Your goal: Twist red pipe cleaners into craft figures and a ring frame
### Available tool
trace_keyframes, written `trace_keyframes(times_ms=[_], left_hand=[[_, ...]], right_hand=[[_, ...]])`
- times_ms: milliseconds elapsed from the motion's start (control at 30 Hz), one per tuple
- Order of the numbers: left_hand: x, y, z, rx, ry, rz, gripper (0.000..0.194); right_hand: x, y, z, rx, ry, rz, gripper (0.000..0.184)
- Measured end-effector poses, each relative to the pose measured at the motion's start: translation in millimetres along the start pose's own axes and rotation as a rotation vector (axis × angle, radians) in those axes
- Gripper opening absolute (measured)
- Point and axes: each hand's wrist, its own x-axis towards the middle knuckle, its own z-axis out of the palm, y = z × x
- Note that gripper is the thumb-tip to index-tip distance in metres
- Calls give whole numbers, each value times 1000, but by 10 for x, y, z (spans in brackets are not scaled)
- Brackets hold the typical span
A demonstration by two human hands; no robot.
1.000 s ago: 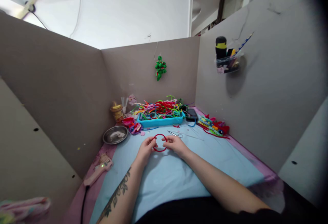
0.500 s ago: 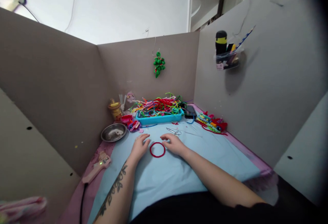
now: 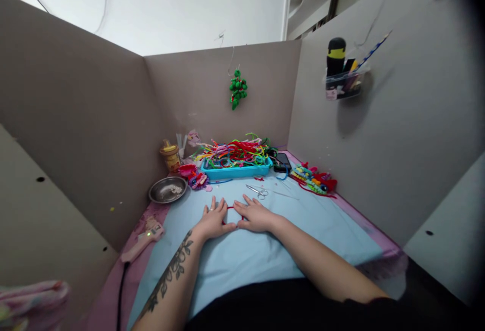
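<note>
A red fuzzy ring (image 3: 231, 207), which looks like a bent pipe cleaner, lies on the light blue cloth (image 3: 242, 255) in front of me. My left hand (image 3: 213, 221) rests over the ring's left side, fingers spread and palm down. Over its right side lies my right hand (image 3: 256, 217), also flat with fingers apart. Both thumbs come close together at the near edge. Much of the ring is hidden beneath my hands; its far edge shows between them. Just beyond my right hand are small scissors (image 3: 259, 192).
A blue tray (image 3: 235, 172) heaped with colourful pipe cleaners stands at the back, with a phone (image 3: 282, 162) beside it. Coloured fuzzy crafts (image 3: 312, 178) lie right. At left are a metal bowl (image 3: 167, 190) and a corded glue gun (image 3: 144, 242). Grey panels (image 3: 223, 103) enclose the table.
Both hands have come down from beside the ring onto its two sides, with fingers spreading out flat. The view has shifted slightly.
</note>
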Motion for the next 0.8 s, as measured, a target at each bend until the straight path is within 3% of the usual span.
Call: trace_keyframes(times_ms=[167,300,400,633,800], left_hand=[[19,-1,8,17,15,-29,86],[63,-52,-10,26,125,-144,81],[74,-92,-19,16,185,-183,78],[37,-145,14,-2,110,-173,68],[44,-112,-1,27,83,-211,66]], right_hand=[[20,70,19,48,11,19,78],[33,92,-18,108,102,35,71],[23,35,-38,74,65,-33,75],[21,-57,-2,6,-56,-73,80],[38,-46,-7,19,-75,-61,79]])
